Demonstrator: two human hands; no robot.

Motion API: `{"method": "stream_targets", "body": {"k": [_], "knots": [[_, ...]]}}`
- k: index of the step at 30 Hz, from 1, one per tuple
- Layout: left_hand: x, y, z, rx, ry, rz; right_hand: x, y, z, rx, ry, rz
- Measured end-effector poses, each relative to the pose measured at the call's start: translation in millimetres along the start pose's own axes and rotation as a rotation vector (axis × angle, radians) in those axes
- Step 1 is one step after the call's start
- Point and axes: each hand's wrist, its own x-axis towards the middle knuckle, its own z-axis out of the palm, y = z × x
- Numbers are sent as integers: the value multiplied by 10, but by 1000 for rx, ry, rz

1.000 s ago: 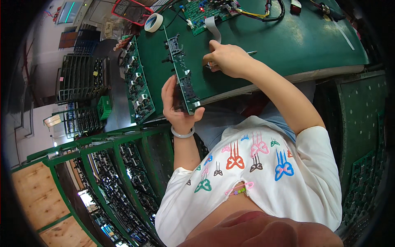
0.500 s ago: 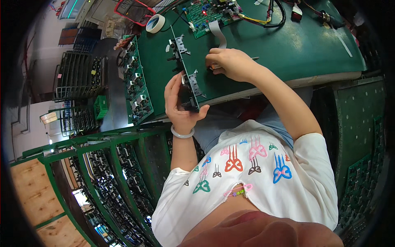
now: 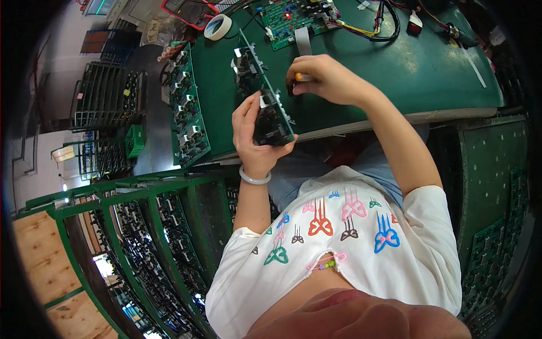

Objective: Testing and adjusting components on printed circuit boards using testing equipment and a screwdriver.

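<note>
My left hand (image 3: 251,133) grips a green circuit board (image 3: 276,110) by its lower part and holds it tilted on edge above the bench. Black and white components on the board face left. To its right, my right hand (image 3: 324,79) is closed around a slim tool with an orange end (image 3: 305,77), its kind not clear. A small dark piece (image 3: 291,88) shows at the right fingertips, touching neither the board nor the bench as far as I can see. A grey ribbon cable (image 3: 303,40) runs from a lit green circuit board (image 3: 291,25) down behind my right hand, where its end is hidden.
Another populated board (image 3: 189,110) lies at the bench's left. A white tape roll (image 3: 217,27) and a red multimeter (image 3: 189,12) sit at the back. Bundled wires (image 3: 375,28) lie back right. Green racks (image 3: 152,226) with several boards stand at lower left.
My left hand has turned the held board so more of its component side shows. My right hand has moved slightly right and up and rotated, bringing the orange end into clearer view.
</note>
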Motion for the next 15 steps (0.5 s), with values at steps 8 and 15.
{"method": "stream_targets", "body": {"k": [8,15], "knots": [[141,33,193,78,-13,136,103,-135,-336,567,-121,166],[247,48,353,147,10,169,89,49,-353,689,-192,201]]}}
